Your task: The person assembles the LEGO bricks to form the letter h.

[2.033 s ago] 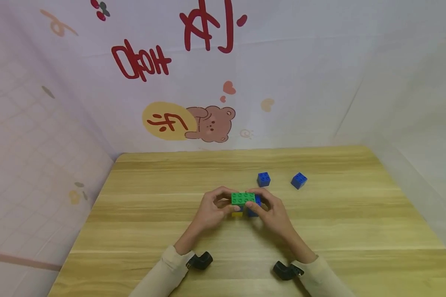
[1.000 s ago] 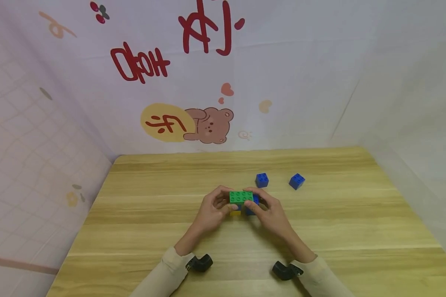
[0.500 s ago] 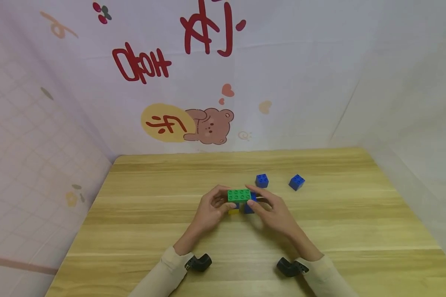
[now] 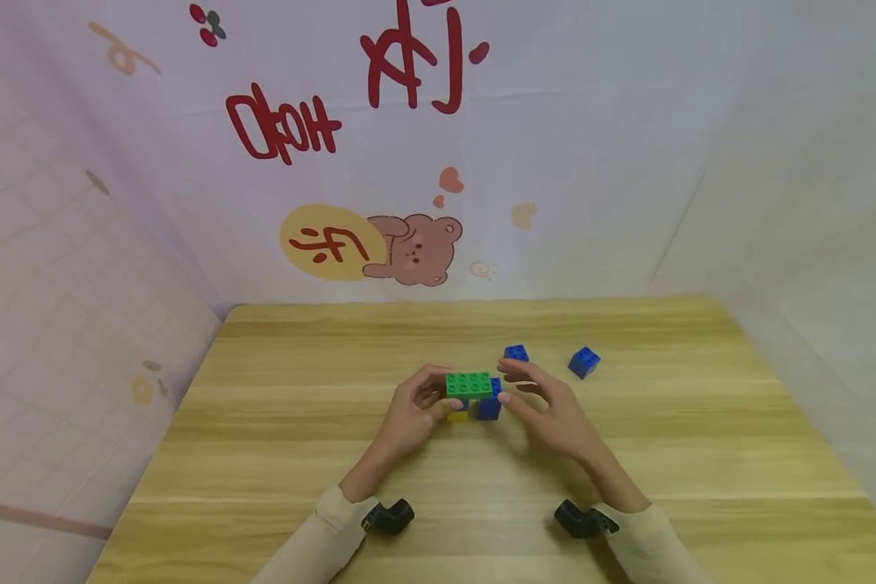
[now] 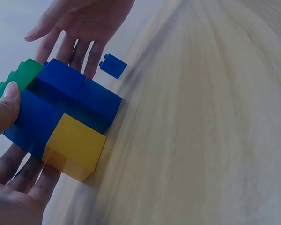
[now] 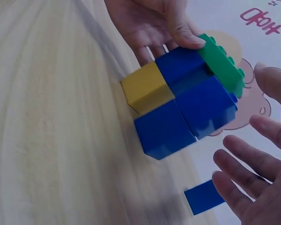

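In the head view a green toy building brick [image 4: 469, 384] lies across the tops of two short columns. The left column is a blue brick [image 6: 180, 63] over a yellow brick [image 5: 77, 145]. Two stacked blue bricks [image 6: 185, 119] form the right column, with some studs uncovered beside the green one. My left hand [image 4: 412, 414] pinches the left column, thumb on the near side near the green brick and fingers behind. My right hand [image 4: 555, 414] is just right of the build, apart from it, fingers spread and holding nothing.
Behind my right hand's fingertips sits a loose blue brick [image 4: 515, 352], partly hidden. Another loose blue brick [image 4: 585, 362] lies farther right on the wooden table [image 4: 299, 365]. A printed white cloth [image 4: 591, 162] hangs behind the table.
My right hand has let go of the build and moved off to the right, opening its fingers. The build has shifted slightly left, still held by my left hand.
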`<state>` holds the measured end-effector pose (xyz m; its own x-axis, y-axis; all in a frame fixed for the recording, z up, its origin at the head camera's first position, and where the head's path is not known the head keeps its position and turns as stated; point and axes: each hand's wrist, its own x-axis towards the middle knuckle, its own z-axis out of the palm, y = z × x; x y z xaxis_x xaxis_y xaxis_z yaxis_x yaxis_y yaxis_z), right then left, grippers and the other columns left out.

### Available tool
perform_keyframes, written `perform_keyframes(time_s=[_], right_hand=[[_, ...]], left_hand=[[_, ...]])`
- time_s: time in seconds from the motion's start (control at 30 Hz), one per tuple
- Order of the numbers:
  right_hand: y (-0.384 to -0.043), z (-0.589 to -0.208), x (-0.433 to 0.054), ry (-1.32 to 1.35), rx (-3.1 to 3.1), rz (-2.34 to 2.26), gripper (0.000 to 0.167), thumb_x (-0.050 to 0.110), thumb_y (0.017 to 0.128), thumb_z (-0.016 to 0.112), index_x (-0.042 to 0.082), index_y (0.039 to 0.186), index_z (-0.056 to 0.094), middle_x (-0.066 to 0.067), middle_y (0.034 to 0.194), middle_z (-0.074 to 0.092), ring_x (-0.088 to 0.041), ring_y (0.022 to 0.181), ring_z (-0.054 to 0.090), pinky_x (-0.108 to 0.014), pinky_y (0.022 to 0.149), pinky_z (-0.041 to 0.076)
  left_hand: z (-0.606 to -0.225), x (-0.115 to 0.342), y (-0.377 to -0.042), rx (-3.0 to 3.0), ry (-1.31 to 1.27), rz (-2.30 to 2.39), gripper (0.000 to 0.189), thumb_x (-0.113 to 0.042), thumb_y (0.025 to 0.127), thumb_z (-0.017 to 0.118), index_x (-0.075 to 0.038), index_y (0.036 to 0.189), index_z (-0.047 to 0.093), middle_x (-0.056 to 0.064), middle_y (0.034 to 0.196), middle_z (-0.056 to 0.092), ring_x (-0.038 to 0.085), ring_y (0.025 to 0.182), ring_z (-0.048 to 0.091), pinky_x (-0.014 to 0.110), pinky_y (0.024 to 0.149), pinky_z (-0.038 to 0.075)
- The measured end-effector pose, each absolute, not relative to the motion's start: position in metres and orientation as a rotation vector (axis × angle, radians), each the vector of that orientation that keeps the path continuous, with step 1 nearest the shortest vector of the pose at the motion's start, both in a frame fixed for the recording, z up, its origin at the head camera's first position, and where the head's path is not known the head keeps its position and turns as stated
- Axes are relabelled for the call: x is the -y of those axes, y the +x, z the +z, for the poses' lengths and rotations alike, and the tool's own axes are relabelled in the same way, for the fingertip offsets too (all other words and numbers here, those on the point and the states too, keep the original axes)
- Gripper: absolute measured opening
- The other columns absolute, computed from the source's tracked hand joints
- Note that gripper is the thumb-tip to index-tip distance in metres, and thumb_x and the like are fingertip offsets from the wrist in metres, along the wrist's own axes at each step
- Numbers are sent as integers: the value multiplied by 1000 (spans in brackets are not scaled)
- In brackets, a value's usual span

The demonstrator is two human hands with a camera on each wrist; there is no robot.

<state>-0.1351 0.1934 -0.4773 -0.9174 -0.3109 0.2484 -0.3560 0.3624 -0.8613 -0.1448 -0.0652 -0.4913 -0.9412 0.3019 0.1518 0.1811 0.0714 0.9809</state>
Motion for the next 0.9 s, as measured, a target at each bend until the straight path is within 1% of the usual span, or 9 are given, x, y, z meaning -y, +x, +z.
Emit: perform_keyframes(time_s=[0.2, 0.27, 0.43, 0.53, 0.67, 0.8, 0.9], right_hand=[[-140, -474, -205, 600, 2530, 1616, 48, 20, 101, 67, 13, 146, 54, -11, 145, 61, -32, 130, 60, -57, 107, 51], [-141, -473, -209, 583, 2525, 1610, 50, 20, 100, 68, 12, 148, 53, -10, 146, 60, -33, 130, 60, -56, 108, 51], [-144, -471, -219, 537, 2526, 1611, 55, 18, 99, 70, 11, 150, 50, -9, 149, 58, -34, 130, 58, -51, 109, 51], [-146, -471, -220, 509, 2532, 1626, 55, 18, 99, 70, 11, 150, 49, -11, 150, 56, -35, 131, 58, -53, 110, 50], [-150, -473, -222, 456, 2569, 1651, 58, 24, 99, 70, 13, 151, 47, -14, 152, 54, -38, 132, 56, -58, 111, 48], [-155, -478, -223, 395, 2604, 1648, 61, 29, 98, 72, 16, 152, 47, -14, 152, 54, -37, 133, 56, -56, 111, 49], [-161, -483, -225, 362, 2614, 1636, 63, 29, 97, 73, 14, 152, 47, -15, 151, 54, -36, 133, 57, -55, 111, 50]], left_hand=[[-492, 66, -145, -2220, 492, 2022, 36, -2, 91, 75, -14, 124, 65, 11, 123, 71, 22, 116, 67, 26, 103, 55], [-492, 66, -145, -2217, 500, 2019, 36, -3, 91, 75, -14, 124, 65, 11, 123, 71, 22, 115, 67, 26, 103, 55], [-492, 65, -146, -2212, 508, 2014, 35, -5, 92, 75, -15, 124, 65, 10, 123, 70, 21, 116, 66, 26, 104, 55], [-491, 66, -146, -2214, 512, 2012, 36, -5, 92, 75, -14, 125, 65, 11, 123, 70, 22, 116, 66, 27, 104, 55], [-490, 66, -145, -2221, 507, 2008, 37, -5, 92, 76, -13, 125, 65, 12, 123, 70, 22, 116, 67, 27, 104, 55], [-490, 66, -146, -2212, 488, 2000, 35, -6, 92, 75, -15, 125, 65, 10, 124, 70, 20, 117, 66, 26, 105, 54], [-491, 66, -146, -2201, 485, 2000, 35, -6, 92, 75, -16, 125, 65, 10, 124, 70, 21, 118, 66, 26, 105, 54]])
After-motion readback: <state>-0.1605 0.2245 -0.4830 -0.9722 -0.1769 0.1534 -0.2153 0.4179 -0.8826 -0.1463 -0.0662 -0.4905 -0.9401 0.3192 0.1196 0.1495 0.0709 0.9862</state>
